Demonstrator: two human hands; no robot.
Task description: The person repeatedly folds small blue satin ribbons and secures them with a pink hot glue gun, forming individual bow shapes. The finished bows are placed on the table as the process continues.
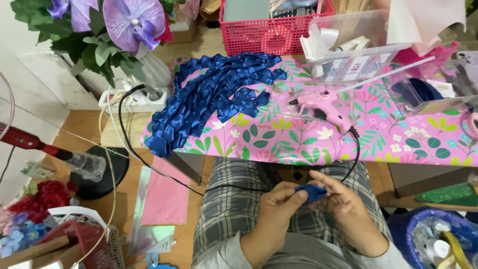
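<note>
Hands pinching a small blue satin ribbon piece over the lap.

Left hand and right hand meet above plaid trousers, both closed on the ribbon piece: the left thumb and fingers clamp its left end, the right fingertips grip its right end, so only a small fold of blue shows between them. Just ahead stands a table under a pink floral cloth. On it lies a long heap of folded blue ribbon petals (all the same satin blue), and near that a pink hot glue gun with its black cord running off the table edge toward the lap. A red plastic basket sits at the far edge, with a clear plastic box beside it.
</note>
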